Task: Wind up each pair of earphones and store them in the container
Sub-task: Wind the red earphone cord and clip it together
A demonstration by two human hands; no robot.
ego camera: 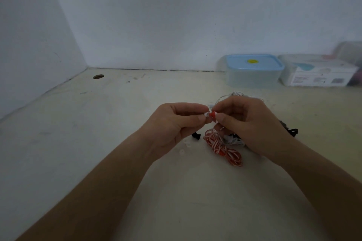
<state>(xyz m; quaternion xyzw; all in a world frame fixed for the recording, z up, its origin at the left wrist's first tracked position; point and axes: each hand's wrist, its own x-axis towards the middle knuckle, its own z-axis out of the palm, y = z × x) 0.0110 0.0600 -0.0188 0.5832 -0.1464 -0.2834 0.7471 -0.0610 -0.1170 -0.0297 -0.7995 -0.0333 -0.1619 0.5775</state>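
Red earbud (213, 114) — pinched by right hand (252, 123), white tip (206, 114) by left hand (176, 123)

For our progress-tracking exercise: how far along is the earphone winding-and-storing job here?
Done: nothing visibly stored; the blue-lidded container sits closed. In hand: the left hand and right hand pinch the red earbud, its red-and-white cable heaped loosely. Left: winding it, the white earphones and black earphones, then storing all.

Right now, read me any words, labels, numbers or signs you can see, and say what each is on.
Nothing here can be read.
White box, front face: small print and a code-like square, too blurred to read.
Yellow sticker on the blue lid of the container: too small to tell whether it bears text.
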